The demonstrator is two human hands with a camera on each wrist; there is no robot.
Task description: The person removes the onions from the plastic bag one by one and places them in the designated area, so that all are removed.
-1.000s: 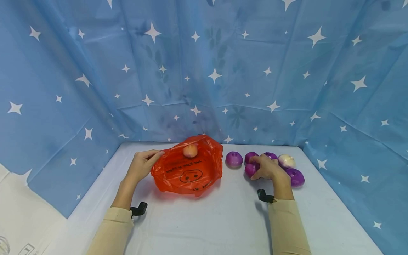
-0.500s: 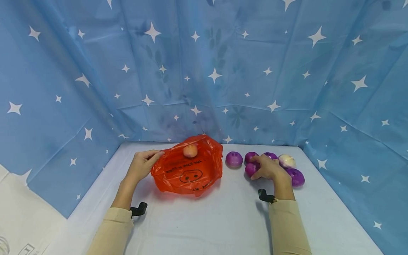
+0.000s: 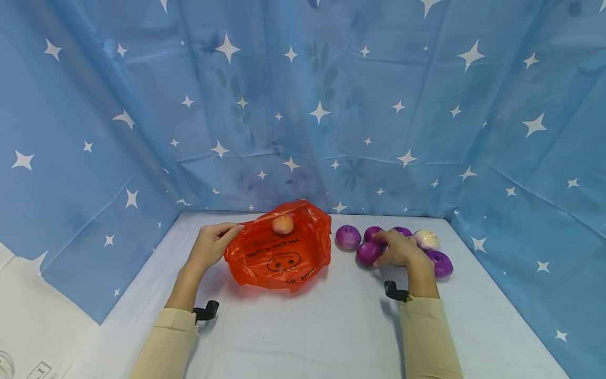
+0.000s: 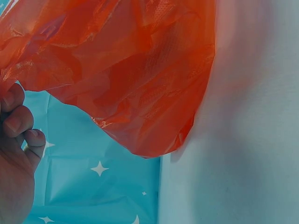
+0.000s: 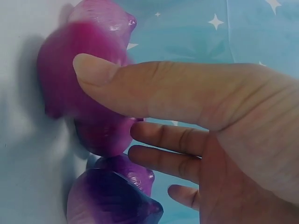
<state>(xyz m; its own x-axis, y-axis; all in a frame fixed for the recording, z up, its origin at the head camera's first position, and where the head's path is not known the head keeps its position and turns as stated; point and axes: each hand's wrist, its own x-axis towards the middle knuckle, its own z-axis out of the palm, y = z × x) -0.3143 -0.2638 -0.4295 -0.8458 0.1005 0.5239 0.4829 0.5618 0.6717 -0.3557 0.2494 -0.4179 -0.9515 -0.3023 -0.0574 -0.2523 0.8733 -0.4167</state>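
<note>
My left hand (image 3: 214, 245) pinches the left rim of a red plastic bag (image 3: 284, 273), whose mouth faces the head camera. Inside the bag sits a round, pale orange thing (image 3: 283, 224). To the right, my right hand (image 3: 401, 249) reaches over a group of purple onions, fingers loosely bent and apart. The nearest purple onion (image 3: 368, 254) lies just left of its fingertips; in the right wrist view that onion (image 5: 70, 70) is blurred, with the thumb (image 5: 154, 88) in front of it. Whether the thumb touches it, I cannot tell.
Another purple onion (image 3: 347, 237) sits between the bag and the group. Behind the right hand are a white onion-shaped thing (image 3: 426, 239) and a large purple onion (image 3: 440, 263). A blue star-patterned curtain (image 3: 303, 105) borders the white-covered table (image 3: 303, 337).
The purple onion that was between the right fingers and thumb has slid left, out from between them. The left hand and the red bag have not visibly moved.
</note>
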